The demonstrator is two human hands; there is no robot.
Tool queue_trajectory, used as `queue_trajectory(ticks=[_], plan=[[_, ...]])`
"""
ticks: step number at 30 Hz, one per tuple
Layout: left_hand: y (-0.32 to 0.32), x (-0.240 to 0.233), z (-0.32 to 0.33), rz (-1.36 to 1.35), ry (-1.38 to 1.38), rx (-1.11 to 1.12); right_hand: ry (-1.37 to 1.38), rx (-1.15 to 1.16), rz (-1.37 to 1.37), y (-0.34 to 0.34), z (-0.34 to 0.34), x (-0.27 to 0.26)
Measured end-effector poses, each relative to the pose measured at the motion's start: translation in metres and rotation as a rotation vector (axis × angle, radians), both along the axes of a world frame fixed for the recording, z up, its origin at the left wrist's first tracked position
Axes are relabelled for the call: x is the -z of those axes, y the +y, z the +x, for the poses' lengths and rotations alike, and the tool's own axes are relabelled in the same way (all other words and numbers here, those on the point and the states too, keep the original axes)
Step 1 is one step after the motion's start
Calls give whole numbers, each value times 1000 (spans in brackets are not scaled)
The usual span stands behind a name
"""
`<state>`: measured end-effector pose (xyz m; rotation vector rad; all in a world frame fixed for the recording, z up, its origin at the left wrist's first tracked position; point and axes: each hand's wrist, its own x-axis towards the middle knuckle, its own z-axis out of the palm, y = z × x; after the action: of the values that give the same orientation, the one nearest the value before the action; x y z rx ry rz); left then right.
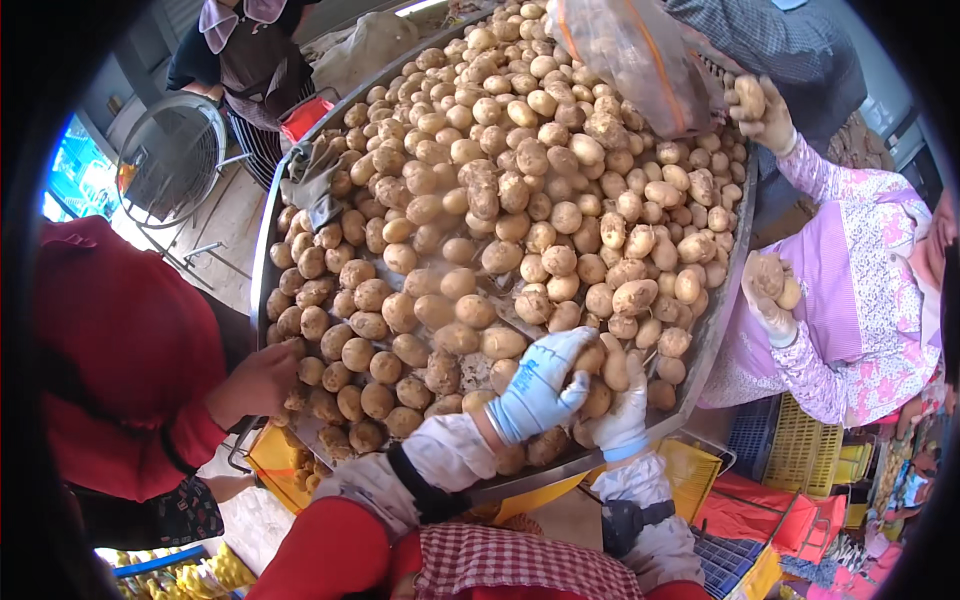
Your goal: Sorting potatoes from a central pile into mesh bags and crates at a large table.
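Note:
Soil-marked potatoes [457, 251] lie heaped over a metal-rimmed sorting table [720, 322]. Near its front edge, my left hand [541, 386], in a light blue-and-white glove, curls around a potato [590, 358]. Close beside it on the right, my right hand [624, 409], gloved in white with a pale blue cuff, holds another potato [616, 364] upright against its fingers. One more potato [596, 399] sits between the two hands; which hand bears it, I cannot tell. Palms and some fingertips are hidden by the potatoes.
A co-worker in red [127, 360] reaches in at the left. On the right, another co-worker [847, 292] holds potatoes in both gloved hands. A mesh sack [637, 60] rests on the heap at the back. Yellow crates [686, 476] stand below the front edge, and a round fan [172, 161] is at the far left.

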<state>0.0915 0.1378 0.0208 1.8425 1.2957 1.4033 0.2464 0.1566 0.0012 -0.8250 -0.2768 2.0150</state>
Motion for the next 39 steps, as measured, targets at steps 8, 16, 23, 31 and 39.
queue_trajectory(ticks=[8, 16, 23, 31, 39], plan=[[15, -2, -35, 76, 50, 40, 737, -18, -362, -1, 22, 22], [111, 28, -151, -668, 772, -537, 210, -62, -173, 1, 1, 1], [95, 18, -128, -313, -9, -472, 240, 12, -203, 4, -3, -1], [-46, -5, 6, -111, -274, -3, 105, 210, -152, -30, -25, -16], [-63, -2, 12, -377, -463, -32, 107, 242, -77, -76, -7, -16]])
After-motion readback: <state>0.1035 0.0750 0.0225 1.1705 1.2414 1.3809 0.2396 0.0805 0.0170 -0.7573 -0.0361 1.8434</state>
